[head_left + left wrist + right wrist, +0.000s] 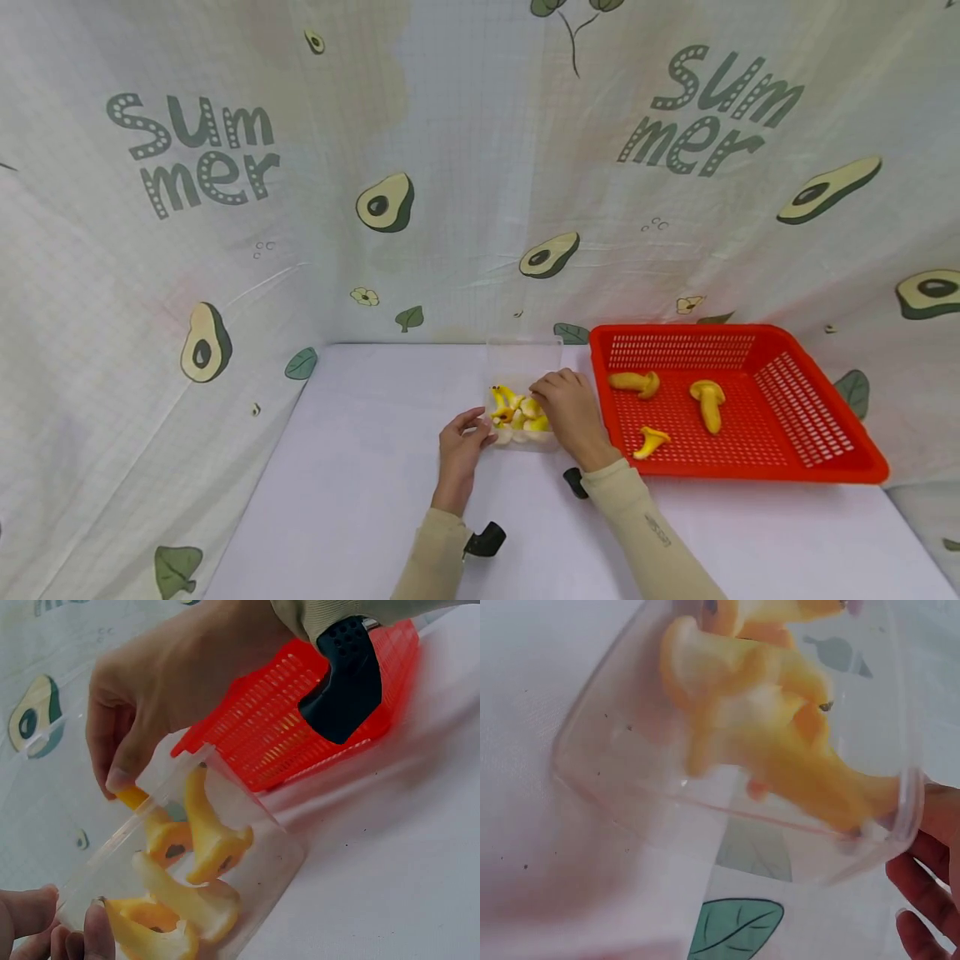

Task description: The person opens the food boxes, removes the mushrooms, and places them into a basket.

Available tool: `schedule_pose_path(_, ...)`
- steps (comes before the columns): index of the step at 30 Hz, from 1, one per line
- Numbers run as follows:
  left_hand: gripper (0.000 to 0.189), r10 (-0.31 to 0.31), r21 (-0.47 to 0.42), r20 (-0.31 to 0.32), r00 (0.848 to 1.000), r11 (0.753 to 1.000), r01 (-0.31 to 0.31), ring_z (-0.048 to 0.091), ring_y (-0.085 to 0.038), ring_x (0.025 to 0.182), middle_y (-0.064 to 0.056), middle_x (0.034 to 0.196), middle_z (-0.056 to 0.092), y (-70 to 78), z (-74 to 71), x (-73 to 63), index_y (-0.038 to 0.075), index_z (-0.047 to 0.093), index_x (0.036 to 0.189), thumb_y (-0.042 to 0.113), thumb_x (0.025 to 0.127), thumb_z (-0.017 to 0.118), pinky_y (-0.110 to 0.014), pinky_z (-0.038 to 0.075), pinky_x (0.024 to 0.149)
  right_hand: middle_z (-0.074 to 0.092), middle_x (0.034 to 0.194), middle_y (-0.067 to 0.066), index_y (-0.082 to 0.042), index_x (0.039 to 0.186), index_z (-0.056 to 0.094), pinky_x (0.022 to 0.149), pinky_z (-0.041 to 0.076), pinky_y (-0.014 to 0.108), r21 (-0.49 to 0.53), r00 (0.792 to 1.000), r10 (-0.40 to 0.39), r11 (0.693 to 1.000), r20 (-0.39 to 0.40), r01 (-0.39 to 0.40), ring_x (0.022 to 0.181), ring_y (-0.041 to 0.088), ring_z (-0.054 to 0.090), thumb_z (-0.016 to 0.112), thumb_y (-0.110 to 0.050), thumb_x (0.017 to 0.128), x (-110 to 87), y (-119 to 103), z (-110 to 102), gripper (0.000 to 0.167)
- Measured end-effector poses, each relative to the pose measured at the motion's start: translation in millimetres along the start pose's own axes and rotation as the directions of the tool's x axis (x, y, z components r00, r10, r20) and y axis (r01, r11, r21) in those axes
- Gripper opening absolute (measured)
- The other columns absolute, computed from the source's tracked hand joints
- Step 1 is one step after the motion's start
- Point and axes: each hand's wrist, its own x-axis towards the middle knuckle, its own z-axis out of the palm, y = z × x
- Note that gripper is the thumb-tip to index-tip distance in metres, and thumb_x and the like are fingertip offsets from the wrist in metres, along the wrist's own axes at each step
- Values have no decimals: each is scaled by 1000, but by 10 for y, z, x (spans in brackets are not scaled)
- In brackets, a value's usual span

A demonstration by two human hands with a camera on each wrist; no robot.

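Note:
A clear plastic box (525, 442) holds several yellow trumpet-shaped mushrooms (504, 408), some showing pale sides. My left hand (459, 454) is at the box's left side; its thumb and fingers pinch the rim in the left wrist view. Over the box's right side, my right hand (572, 410) pinches the end of a yellow mushroom (133, 796) between thumb and fingers at the rim. Curled fingers of that hand (926, 881) show beside the box in the right wrist view, where the mushrooms are blurred.
A red perforated basket (750, 468) stands at the right, with an orange-yellow mushroom (633, 382), another mushroom (708, 404) and a brighter yellow one (651, 442) inside. A clear lid (525, 354) stands raised behind the box. Printed cloth (465, 150) hangs behind the white table (360, 467).

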Motion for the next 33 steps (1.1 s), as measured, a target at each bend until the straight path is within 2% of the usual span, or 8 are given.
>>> schedule_pose_path(3, 35, 2, 0, -4, 1000, 1000, -2, 59, -15, 80, -15, 106, 59, 4, 4, 5, -14, 63, 133, -3, 99, 69, -25, 65, 76, 78, 94, 1, -12, 97, 83, 88, 56, 46, 44, 997, -3, 999, -77, 6, 93, 26, 64, 85, -6, 88, -10, 9, -37, 11)
schedule_pose_path(7, 35, -3, 5, -13, 1000, 1000, 3, 59, -15, 80, -15, 107, 59, 2, 4, 10, -13, 63, 132, -2, 100, 69, -24, 65, 76, 77, 92, 2, -10, 95, 82, 85, 55, 47, 100, 990, 3, 995, -139, 11, 91, 27, 64, 85, -5, 88, -17, 4, -116, 9)
schedule_pose_path(10, 34, -13, 10, -18, 1000, 1000, 13, 60, -16, 80, -14, 106, 59, 5, 6, 9, -12, 64, 132, -1, 100, 69, -25, 65, 76, 78, 93, 4, -10, 95, 82, 82, 54, 45, 127, 986, 30, 992, -164, -9, 92, 29, 65, 86, -6, 87, -33, -2, -187, 9)
schedule_pose_path(15, 34, -22, 16, -21, 1000, 1000, 22, 60, -16, 80, -13, 105, 59, 15, 15, -2, -12, 64, 132, -2, 100, 69, -27, 66, 77, 79, 97, 7, -9, 99, 83, 82, 54, 46, 194, 978, 137, 975, -160, -105, 93, 30, 65, 86, -8, 88, -69, 1, -337, 12)
schedule_pose_path(18, 34, -24, 19, -26, 999, 1000, 24, 60, -16, 80, -14, 105, 59, 23, 20, -7, -12, 64, 132, -2, 100, 68, -28, 66, 78, 79, 99, 9, -8, 102, 83, 83, 53, 47, 250, 964, 210, 954, -161, -166, 94, 31, 64, 85, -8, 89, -96, 22, -439, 13)
schedule_pose_path(23, 34, -25, 25, -31, 999, 999, 26, 59, -16, 80, -13, 106, 59, 26, 24, -9, -11, 64, 133, -1, 100, 69, -29, 66, 79, 78, 103, 16, -2, 105, 82, 86, 51, 49, 325, 938, 283, 922, -201, -209, 97, 35, 63, 82, -1, 90, -151, 113, -592, 16)
schedule_pose_path(31, 33, -30, 29, -34, 999, 999, 31, 59, -17, 80, -14, 106, 60, 28, 27, 5, -11, 65, 132, -2, 100, 69, -27, 66, 77, 77, 108, 21, 2, 112, 79, 85, 46, 42, 348, 897, 386, 888, -215, -299, 98, 35, 58, 77, 2, 94, -283, 335, -837, 18)
schedule_pose_path(33, 33, -30, 37, -34, 999, 999, 31, 60, -17, 80, -15, 107, 60, 25, 27, 9, -10, 65, 131, -1, 100, 70, -27, 66, 77, 77, 109, 22, 3, 113, 79, 84, 44, 41, 340, 889, 398, 888, -227, -310, 97, 36, 57, 76, 3, 94, -327, 411, -887, 19)
